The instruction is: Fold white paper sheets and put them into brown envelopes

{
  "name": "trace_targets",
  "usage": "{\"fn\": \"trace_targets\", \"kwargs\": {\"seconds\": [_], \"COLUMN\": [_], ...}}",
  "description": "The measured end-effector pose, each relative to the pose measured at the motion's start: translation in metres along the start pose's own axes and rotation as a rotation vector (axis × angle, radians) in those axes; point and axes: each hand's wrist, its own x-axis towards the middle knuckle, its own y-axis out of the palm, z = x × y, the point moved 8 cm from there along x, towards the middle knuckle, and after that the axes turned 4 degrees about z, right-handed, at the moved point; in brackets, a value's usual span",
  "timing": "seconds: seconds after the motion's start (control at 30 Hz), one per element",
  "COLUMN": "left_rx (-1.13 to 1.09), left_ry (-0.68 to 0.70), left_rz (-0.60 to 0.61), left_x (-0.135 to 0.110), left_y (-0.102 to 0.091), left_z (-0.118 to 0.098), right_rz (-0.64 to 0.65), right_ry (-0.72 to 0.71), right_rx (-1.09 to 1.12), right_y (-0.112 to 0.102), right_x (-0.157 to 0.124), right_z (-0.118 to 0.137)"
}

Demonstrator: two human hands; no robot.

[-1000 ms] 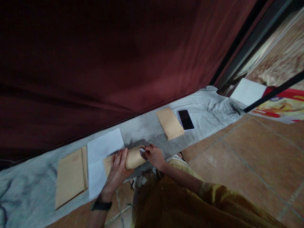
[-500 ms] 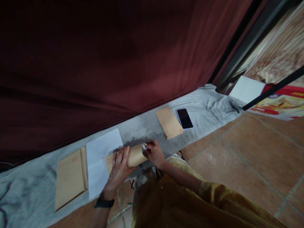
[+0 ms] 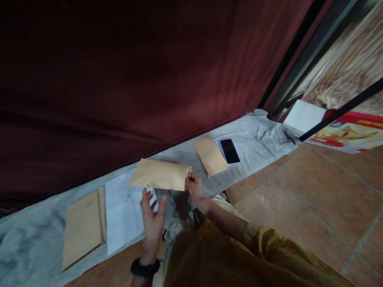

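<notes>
My right hand (image 3: 195, 186) pinches the right end of a brown paper envelope (image 3: 161, 174), which is held up above the cloth. A thin white edge shows at that end, beside my fingers. My left hand (image 3: 152, 213) is just below the envelope, palm up with its fingers apart, and holds nothing. Under it and to the left lie white paper sheets (image 3: 122, 217), partly covered by the envelope and the hand.
A stack of brown envelopes (image 3: 82, 229) lies at the left on the grey cloth (image 3: 32, 239). More envelopes (image 3: 211, 155) and a phone (image 3: 230, 151) lie to the right. A dark red curtain (image 3: 149, 79) hangs behind; a printed box (image 3: 350, 131) stands far right.
My left hand has let go of the envelope and opened below it. The envelope, bent before, is now flat and raised, turned by my right hand.
</notes>
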Motion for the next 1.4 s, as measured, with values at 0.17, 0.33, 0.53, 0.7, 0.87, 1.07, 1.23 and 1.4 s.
{"fn": "trace_targets", "kwargs": {"seconds": [0.17,0.33,0.53,0.7,0.87,1.07,1.23,1.4], "left_rx": [-0.779,-0.879,-0.609,-0.423,-0.38,-0.301,-0.306,-0.215], "left_ry": [-0.474,-0.449,-0.393,-0.42,-0.382,-0.361,-0.366,-0.354], "left_rz": [0.233,0.175,0.143,0.282,0.453,0.385,0.302,0.262], "left_x": [-0.039,-0.031,-0.011,0.003,0.009,0.014,0.012,0.013], "left_y": [0.088,0.109,0.09,0.075,0.073,0.075,0.073,0.075], "left_z": [0.018,0.014,0.032,0.042,0.038,0.052,0.062,0.064], "right_rz": [-0.068,-0.147,0.032,0.155,0.184,0.263,0.326,0.463], "right_ry": [0.044,0.082,0.143,0.216,0.176,0.069,-0.328,-0.688], "right_rx": [0.107,0.17,0.11,0.044,-0.072,-0.345,-0.744,-1.02], "right_y": [0.004,-0.001,-0.002,-0.016,-0.04,-0.058,-0.058,-0.032], "right_x": [-0.011,-0.022,-0.025,-0.03,-0.03,-0.028,-0.027,-0.024], "right_z": [-0.013,-0.018,-0.017,-0.021,-0.02,-0.016,0.018,0.04]}}
